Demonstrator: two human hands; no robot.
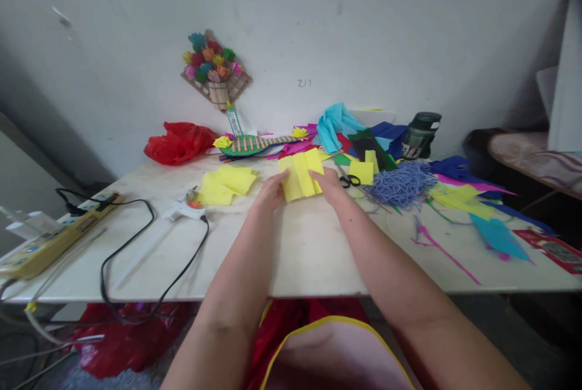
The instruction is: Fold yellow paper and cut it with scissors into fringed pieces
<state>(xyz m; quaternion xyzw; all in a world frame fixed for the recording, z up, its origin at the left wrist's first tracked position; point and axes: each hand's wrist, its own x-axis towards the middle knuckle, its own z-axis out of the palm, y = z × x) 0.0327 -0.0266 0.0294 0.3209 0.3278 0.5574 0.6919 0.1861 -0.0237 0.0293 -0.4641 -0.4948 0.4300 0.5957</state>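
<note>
Reaches over the white tabletop (pixel 309 256), past a white glue gun (pixel 184 213) lying to the left. Holds a creased yellow sheet (pixel 295 176) above the table's middle, pinching its left edge with the left hand (pixel 273 190) and its right part with the right hand (pixel 329 185). Has loose yellow papers (pixel 227 185) on the left, black-handled scissors (pixel 350 181) just beside the right hand. Faces, farther back, a green woven piece (pixel 259 145) and, against the wall (pixel 386 44), a colourful bouquet (pixel 213 65).

Yellow paper (pixel 296 176) — creased, spread out, held at both sides
</note>
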